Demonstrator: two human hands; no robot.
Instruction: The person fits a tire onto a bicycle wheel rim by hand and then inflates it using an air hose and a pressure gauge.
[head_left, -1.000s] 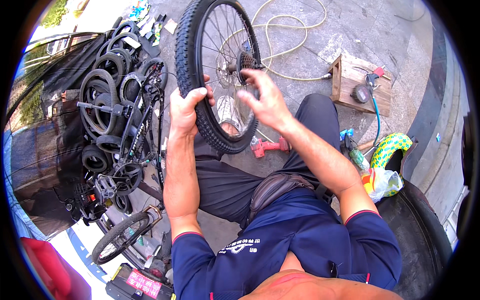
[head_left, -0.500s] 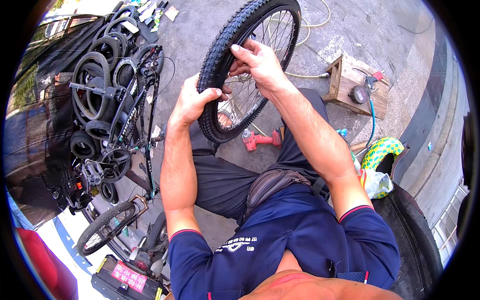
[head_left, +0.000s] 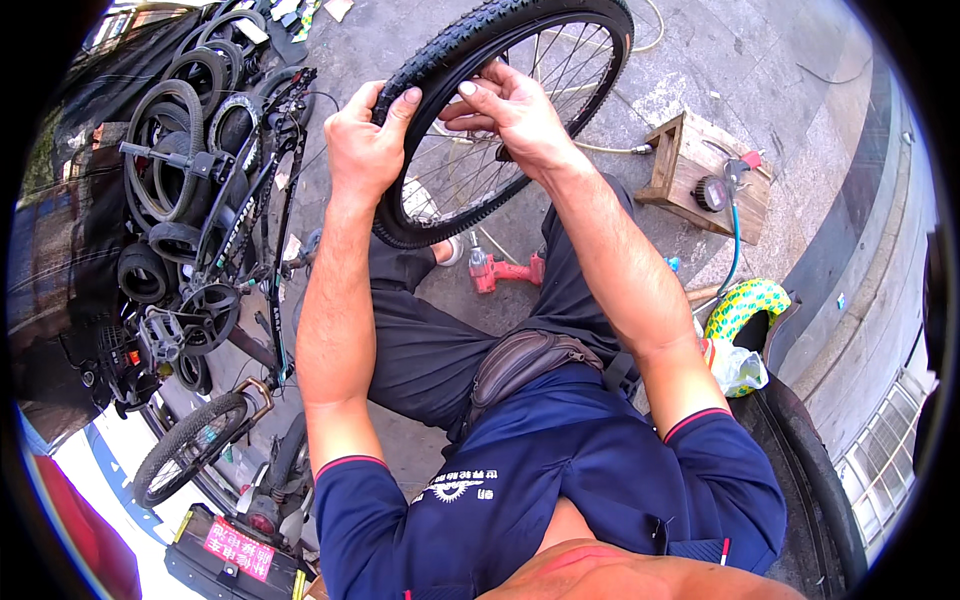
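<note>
A bicycle wheel with a black knobby tyre (head_left: 440, 58) stands tilted in front of me above my knees, its spokes facing right. My left hand (head_left: 365, 145) is closed round the near left part of the tyre, thumb pressed on the sidewall. Inside the wheel, beside the rim, my right hand (head_left: 520, 120) has its fingers bent and drawn together at the tyre's inner edge. Whether those fingers pinch the tyre bead or the rim is hard to see. Below the wheel, a red power tool (head_left: 508, 271) lies on the ground between my legs.
A wooden stool (head_left: 690, 165) at the right carries a round gauge (head_left: 712, 193) with a blue hose. A pale hose (head_left: 610, 150) runs behind the wheel. Old tyres (head_left: 150, 275) and a bicycle frame (head_left: 240, 215) crowd the left. A yellow-green wrapped tyre (head_left: 735, 305) lies right.
My left hand has moved up along the tyre, its thumb now on the sidewall higher up. The wheel has tilted and shifted; my right hand stays by the rim, slightly lower.
</note>
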